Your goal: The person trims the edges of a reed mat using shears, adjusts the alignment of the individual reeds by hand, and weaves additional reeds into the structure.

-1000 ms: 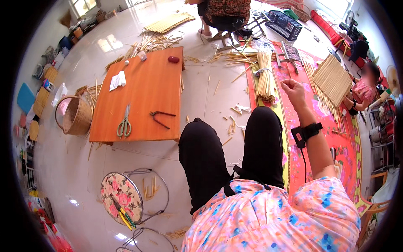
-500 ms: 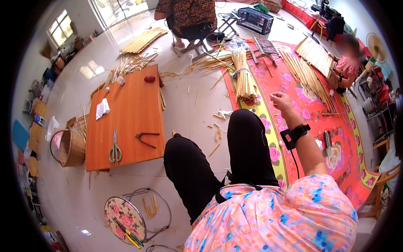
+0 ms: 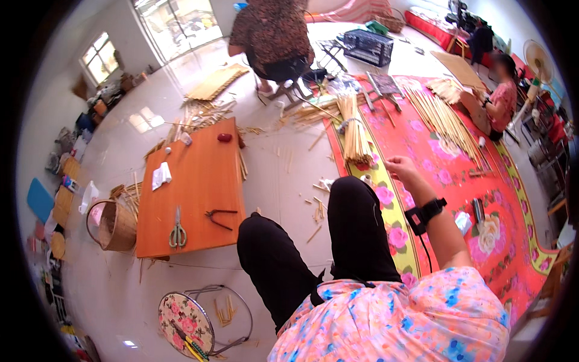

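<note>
My right hand (image 3: 401, 167) is held out over the red floral mat (image 3: 446, 205), its fingers curled together. Whatever is between them, if anything, is too small to make out. A dark band with a small box and cable (image 3: 426, 216) is strapped to that wrist. Nearest to the hand, just beyond it to the left, lies a tied bundle of straw-coloured sticks (image 3: 354, 136). A small white spool (image 3: 366, 179) sits beside my right knee. My left hand is out of view.
An orange-brown table (image 3: 199, 187) at left holds scissors (image 3: 178, 232) and pliers (image 3: 221, 219). Beside it stands a wicker basket (image 3: 118, 226). A floral stool (image 3: 186, 323) is at lower left. One person (image 3: 271, 36) sits ahead; another (image 3: 500, 99) sits on the mat near loose sticks (image 3: 440, 123).
The view has tilted up slightly, so the room sits lower in the picture. My right hand stays near the bundle, fingers still curled. The person on the mat has shifted posture.
</note>
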Demonstrator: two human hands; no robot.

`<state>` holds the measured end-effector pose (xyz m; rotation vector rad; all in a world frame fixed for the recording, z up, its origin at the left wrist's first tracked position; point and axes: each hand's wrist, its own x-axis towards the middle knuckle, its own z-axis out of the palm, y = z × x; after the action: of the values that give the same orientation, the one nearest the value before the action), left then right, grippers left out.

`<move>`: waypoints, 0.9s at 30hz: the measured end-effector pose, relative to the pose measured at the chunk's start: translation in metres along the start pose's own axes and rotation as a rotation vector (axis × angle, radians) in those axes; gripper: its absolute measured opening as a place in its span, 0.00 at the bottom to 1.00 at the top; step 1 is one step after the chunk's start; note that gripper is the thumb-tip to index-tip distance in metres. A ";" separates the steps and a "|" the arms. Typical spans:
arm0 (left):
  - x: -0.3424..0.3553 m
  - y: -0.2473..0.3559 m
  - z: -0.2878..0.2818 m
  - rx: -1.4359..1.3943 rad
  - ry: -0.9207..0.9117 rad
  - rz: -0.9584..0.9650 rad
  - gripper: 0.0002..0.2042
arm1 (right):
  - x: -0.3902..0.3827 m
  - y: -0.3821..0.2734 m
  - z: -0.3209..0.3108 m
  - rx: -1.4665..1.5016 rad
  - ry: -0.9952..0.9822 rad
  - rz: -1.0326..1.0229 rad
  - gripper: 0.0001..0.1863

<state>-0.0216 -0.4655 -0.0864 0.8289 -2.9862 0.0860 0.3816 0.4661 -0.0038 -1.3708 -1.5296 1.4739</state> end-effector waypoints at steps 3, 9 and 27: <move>0.038 -0.021 -0.015 -0.044 0.133 -0.055 0.35 | -0.004 -0.009 0.002 0.025 -0.059 -0.026 0.09; 0.084 0.083 -0.084 -0.309 0.197 0.262 0.38 | -0.008 -0.021 0.016 0.037 -0.079 -0.058 0.09; 0.026 0.547 -0.177 -0.347 0.421 1.272 0.38 | 0.030 -0.057 0.056 -0.107 -0.112 -0.289 0.14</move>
<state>-0.3218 0.0002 0.0681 -1.0120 -2.4727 -0.1894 0.3063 0.4846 0.0326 -1.0841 -1.8151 1.3234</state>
